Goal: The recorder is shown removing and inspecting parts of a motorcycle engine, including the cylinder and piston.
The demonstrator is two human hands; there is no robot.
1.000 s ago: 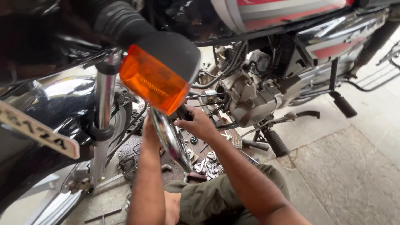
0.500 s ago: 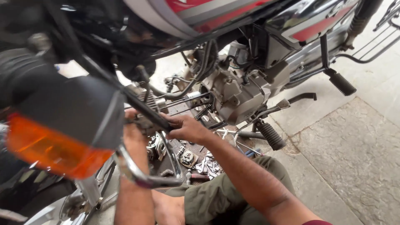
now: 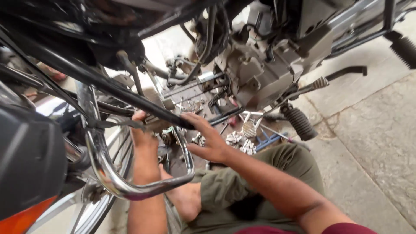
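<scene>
The floor is made of large grey stone slabs (image 3: 372, 143) with dark joints between them and some stains. Daylight falls on it evenly. A pale concrete patch (image 3: 167, 43) shows farther behind.

sleeve: maroon, short (image 3: 346, 228) | trousers: olive green (image 3: 234, 190) | forearms, foot (image 3: 186, 201): bare

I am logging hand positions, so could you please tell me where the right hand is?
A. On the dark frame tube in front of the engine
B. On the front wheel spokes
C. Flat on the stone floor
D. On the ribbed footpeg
A: the right hand lies with its fingers over the dark frame tube in front of the engine, apart from the footpeg.
</scene>
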